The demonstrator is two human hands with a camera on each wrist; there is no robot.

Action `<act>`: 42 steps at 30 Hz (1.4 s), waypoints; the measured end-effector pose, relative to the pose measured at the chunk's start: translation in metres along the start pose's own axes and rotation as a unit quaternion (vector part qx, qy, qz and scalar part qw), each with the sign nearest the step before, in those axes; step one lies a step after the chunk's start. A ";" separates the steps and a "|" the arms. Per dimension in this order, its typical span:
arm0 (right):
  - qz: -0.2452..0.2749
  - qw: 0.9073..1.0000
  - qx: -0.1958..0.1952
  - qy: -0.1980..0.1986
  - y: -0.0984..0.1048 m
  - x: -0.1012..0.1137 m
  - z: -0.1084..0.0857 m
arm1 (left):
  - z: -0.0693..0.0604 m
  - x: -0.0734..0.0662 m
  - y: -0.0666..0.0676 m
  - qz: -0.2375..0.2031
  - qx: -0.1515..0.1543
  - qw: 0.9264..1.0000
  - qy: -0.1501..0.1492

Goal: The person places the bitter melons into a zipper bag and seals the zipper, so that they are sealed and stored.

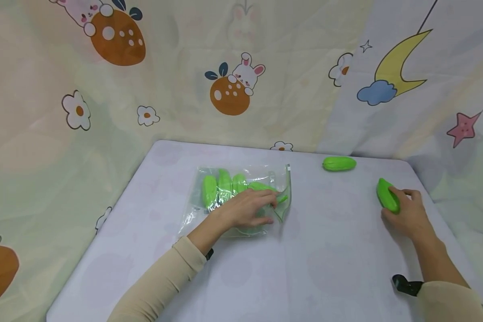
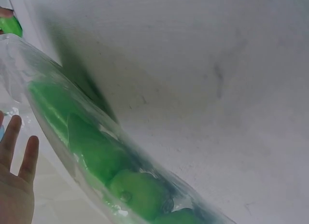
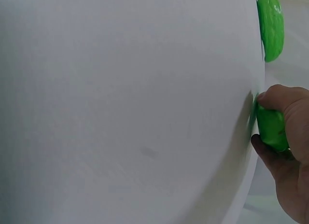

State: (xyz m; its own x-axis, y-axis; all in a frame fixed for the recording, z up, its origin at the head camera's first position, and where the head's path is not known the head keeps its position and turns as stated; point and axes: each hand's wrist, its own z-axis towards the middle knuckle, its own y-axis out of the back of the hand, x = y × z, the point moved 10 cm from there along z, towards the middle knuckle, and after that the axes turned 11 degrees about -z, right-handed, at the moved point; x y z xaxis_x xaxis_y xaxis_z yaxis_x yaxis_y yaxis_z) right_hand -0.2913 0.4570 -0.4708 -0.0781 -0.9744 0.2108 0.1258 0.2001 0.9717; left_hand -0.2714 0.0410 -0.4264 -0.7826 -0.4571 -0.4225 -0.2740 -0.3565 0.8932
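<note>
Right hand (image 1: pixel 410 214) is holding a green piece (image 1: pixel 387 197) well to the right of the bag (image 1: pixel 194 192), thumb on one side and fingers on the other, the piece's tip poking out beyond them; from where I'm standing, I can't tell whether it is touching the table (image 1: pixel 326 259). Left hand (image 1: pixel 247 208) is lying over the bag near its mouth (image 1: pixel 288 188), fingers loose and apart, apparently gripping nothing, though whether the fingertips are pressing the film I can't make out. That is worrying me: the mouth is looking floppy, and with no firm hold on it, its lips could be sagging together, so anything meeting them would be snagging or shoving the bag leftward. Inside the bag, several pieces (image 1: pixel 210 190) are sitting, one pointing towards the mouth; if the bag were being tugged or tipped that way, I'm guessing that one could be sliding out first. The held piece is looking smooth, so a careless grip could be letting it twist or slip. Another loose piece (image 1: pixel 339 163) is lying right of the bag and farther back; a stray knuckle could be knocking it, and being rounded, it might be rolling away from the bag.
</note>
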 end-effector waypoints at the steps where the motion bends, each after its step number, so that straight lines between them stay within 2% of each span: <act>1: 0.001 1.000 -0.003 0.002 0.001 0.002 0.000 | 0.000 0.000 0.000 -0.002 0.000 1.000 0.001; 15: 0.041 0.999 -0.018 0.015 0.004 0.038 -0.004 | 0.000 -0.002 0.005 0.001 -0.011 1.000 -0.007; 23: 0.071 0.994 -0.067 0.051 0.011 0.070 -0.004 | -0.004 0.000 0.017 -0.016 -0.036 0.999 -0.008; 28: 0.094 0.991 -0.074 0.065 0.014 0.090 -0.005 | -0.004 -0.002 0.014 -0.012 -0.030 0.999 -0.017; 34: 0.115 0.985 -0.081 0.099 0.018 0.114 -0.006 | -0.004 -0.002 0.013 -0.007 -0.031 0.999 -0.014; 42: 0.143 0.976 -0.105 0.123 0.017 0.133 -0.010 | -0.004 -0.002 0.010 0.002 -0.026 1.000 -0.010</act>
State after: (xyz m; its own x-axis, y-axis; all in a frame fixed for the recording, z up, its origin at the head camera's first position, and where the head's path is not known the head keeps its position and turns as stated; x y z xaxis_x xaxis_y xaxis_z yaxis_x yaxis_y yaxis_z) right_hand -0.2896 0.3299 -0.4272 0.2273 -0.8819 0.4131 0.3096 0.4676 0.8279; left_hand -0.2708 0.0351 -0.4175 -0.7951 -0.4416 -0.4157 -0.2425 -0.3969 0.8853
